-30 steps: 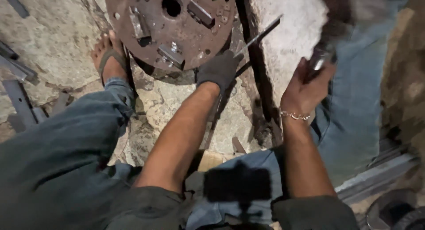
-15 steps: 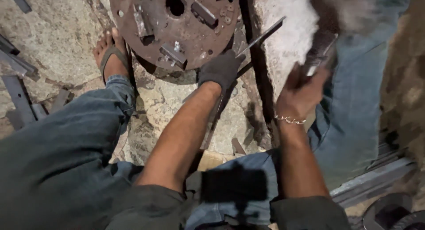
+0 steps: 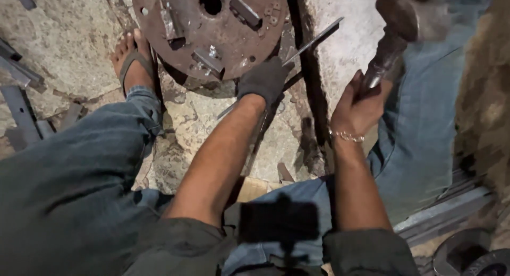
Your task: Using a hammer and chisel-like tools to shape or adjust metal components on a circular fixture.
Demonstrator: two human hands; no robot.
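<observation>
Stone (image 3: 64,47) lies under everything here, pale, rough and cracked, with a dark gap running down it right of centre. On it rests a round rusty disc (image 3: 207,26), thick steel with a centre hole, small drilled holes and several short blocks welded or bolted to its face. A bare foot in a sandal (image 3: 132,61) sits just beside the disc's left edge. Flat steel offcuts (image 3: 21,111) lie scattered at the far left, and more grey bars (image 3: 446,212) run along the lower right, near a round dark part (image 3: 473,257) in the corner.

The left hand (image 3: 264,80) wears a dark knit glove and presses down at the disc's lower right rim, fingers curled around a thin flat strip (image 3: 313,42). The strip is straight, grey and narrow; it slants from beside the forearm, under the glove, up and to the right across the dark gap, its far end lying over the stone. The glove hides where strip and disc meet.

The right hand (image 3: 358,108), bare with a thin chain at the wrist, is clenched on the handle of a hammer (image 3: 409,15). The hammer is raised, well above the strip, its head blurred and brownish at the top right. Blue denim knees flank both arms, and a dark boxy shape sits low in the middle, covering part of the lap.
</observation>
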